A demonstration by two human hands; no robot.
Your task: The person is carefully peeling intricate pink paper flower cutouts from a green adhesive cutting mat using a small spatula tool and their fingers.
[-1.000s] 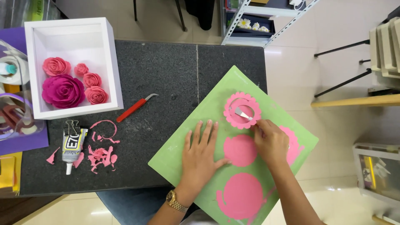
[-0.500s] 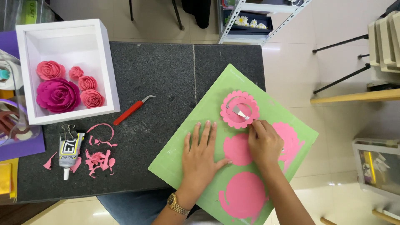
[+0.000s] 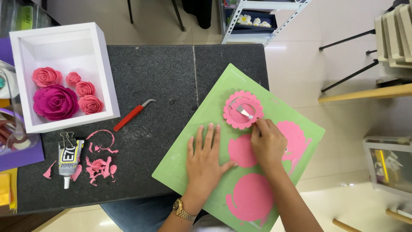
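At centre frame the left hand [image 3: 209, 158] pressed flat on the green cutting mat [image 3: 189, 159], while the right hand [image 3: 268, 144] worked a small metal tool [image 3: 244, 112] under a scalloped pink paper spiral [image 3: 243, 110]. A white box [image 3: 64, 47] of paper roses [image 3: 56, 102] sat upper left on the dark counter [image 3: 167, 73].

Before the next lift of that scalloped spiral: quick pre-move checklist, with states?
1. Left hand lies flat on the green cutting mat, pinning it: ok.
2. Right hand holds the metal-tipped tool, its tip at the scalloped pink spiral: ok.
3. Tip is under the paper, not through it: cannot tell.
4. Mat fully on the dark table: not ok, its right side overhangs.
5. Red-handled hook tool lies apart from both hands: ok.
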